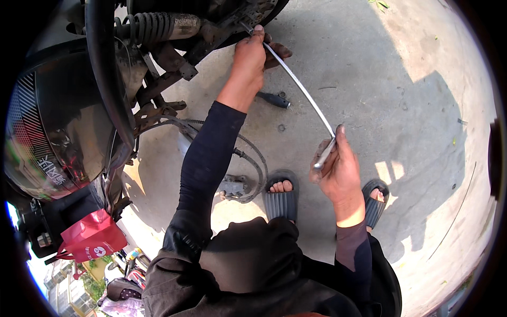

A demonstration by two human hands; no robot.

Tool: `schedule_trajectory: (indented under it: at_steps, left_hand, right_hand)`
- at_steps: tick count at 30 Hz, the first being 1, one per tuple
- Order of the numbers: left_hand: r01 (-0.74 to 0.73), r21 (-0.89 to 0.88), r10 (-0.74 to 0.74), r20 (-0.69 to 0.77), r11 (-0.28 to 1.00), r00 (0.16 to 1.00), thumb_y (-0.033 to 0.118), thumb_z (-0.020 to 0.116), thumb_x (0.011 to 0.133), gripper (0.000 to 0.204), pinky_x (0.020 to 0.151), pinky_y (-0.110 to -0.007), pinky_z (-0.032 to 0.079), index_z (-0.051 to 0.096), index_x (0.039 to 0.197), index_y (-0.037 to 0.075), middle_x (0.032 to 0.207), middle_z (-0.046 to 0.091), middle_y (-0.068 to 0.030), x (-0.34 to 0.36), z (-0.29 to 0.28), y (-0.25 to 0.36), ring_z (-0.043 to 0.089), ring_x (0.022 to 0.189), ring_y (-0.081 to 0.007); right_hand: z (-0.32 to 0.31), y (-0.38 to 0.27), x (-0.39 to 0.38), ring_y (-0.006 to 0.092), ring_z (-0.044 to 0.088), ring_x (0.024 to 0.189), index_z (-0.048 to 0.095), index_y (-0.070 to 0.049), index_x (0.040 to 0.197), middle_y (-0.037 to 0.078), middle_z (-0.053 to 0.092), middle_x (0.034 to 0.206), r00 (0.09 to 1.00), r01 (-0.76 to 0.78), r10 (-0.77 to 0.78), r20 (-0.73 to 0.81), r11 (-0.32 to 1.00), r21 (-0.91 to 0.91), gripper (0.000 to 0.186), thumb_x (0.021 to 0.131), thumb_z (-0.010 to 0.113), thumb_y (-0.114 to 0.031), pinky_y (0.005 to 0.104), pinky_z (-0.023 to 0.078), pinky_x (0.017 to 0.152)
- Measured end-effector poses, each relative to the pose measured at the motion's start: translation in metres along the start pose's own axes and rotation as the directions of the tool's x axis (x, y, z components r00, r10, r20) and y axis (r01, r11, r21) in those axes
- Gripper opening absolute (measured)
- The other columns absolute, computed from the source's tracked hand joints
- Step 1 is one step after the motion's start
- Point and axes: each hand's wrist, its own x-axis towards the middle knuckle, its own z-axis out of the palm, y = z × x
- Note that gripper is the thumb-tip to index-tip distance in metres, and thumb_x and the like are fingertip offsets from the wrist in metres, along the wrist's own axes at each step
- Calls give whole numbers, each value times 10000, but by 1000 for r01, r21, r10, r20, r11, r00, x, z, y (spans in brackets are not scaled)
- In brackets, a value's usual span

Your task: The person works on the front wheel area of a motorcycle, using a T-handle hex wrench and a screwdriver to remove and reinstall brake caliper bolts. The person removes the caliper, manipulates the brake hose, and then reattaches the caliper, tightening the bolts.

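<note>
A long silver wrench (300, 86) with a bent grip end runs slantwise between my two hands. My left hand (251, 59) is closed around its far end, close to the wheel (240, 24) of a motorbike; my fingers partly hide how that end meets the wheel hub. Nearer to me, my right hand (339, 170) grips the bent end, its thumb lying up along the metal. The fingers of both hands look dark with grime. Beneath my left wrist a black-handled tool (274, 100) lies on the concrete.
The motorbike's shock absorber spring (153, 27) and black tube frame (105, 79) stand at the left. A brake caliper (236, 185) lies by my left foot, near a looped black hose (256, 158). A red bag (94, 236) hangs at the lower left. Small round parts (281, 128) lie on the ground.
</note>
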Motion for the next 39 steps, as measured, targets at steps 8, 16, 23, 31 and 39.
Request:
schedule_trajectory:
  at_steps: [8, 16, 23, 31, 39]
  left_hand:
    - [-23, 29, 24, -22, 999, 999, 382, 494, 1044, 369, 642, -388, 553, 520, 862, 62, 682, 577, -85, 3, -9, 0, 656, 652, -269]
    - [2, 17, -2, -30, 1000, 1000, 369, 518, 1037, 360, 664, -397, 552, 518, 862, 54, 689, 559, -78, 5, -13, 3, 655, 681, -269]
    - [4, -36, -6, -53, 999, 999, 339, 503, 1042, 334, 674, -413, 585, 508, 909, 33, 713, 612, -115, 16, -7, 2, 663, 651, -273]
    - [0, -65, -5, -72, 998, 997, 352, 534, 1032, 335, 681, -402, 553, 512, 886, 52, 706, 562, -80, 14, -9, 2, 650, 691, -287]
    - [-11, -108, 4, -61, 994, 998, 332, 533, 1034, 321, 683, -400, 559, 517, 885, 48, 707, 549, -79, 18, -11, 0, 648, 697, -286]
  right_hand:
    - [-11, 4, 1, 331, 688, 803, 503, 54, 1251, 201, 693, 933, 803, 454, -587, -106, 716, -530, 561, 997, 559, -443, 339, 507, 634]
    - [-14, 22, -2, 284, 688, 645, 637, 56, 1088, 167, 698, 776, 676, 443, -737, -10, 418, -793, 372, 989, 612, -301, 378, 545, 651]
    - [-16, 22, 5, 331, 633, 582, 633, 71, 1023, 139, 643, 697, 935, -331, 214, 284, 813, 479, 415, 1006, 572, -339, 398, 531, 608]
    - [-2, 12, 4, 353, 658, 685, 620, 32, 1061, 203, 653, 758, 982, -149, 79, 172, 883, 445, 379, 994, 576, -339, 404, 522, 652]
    - [-6, 11, -6, 279, 642, 610, 668, 31, 962, 161, 607, 625, 925, 315, -376, -51, 836, -450, 269, 988, 572, -219, 388, 508, 626]
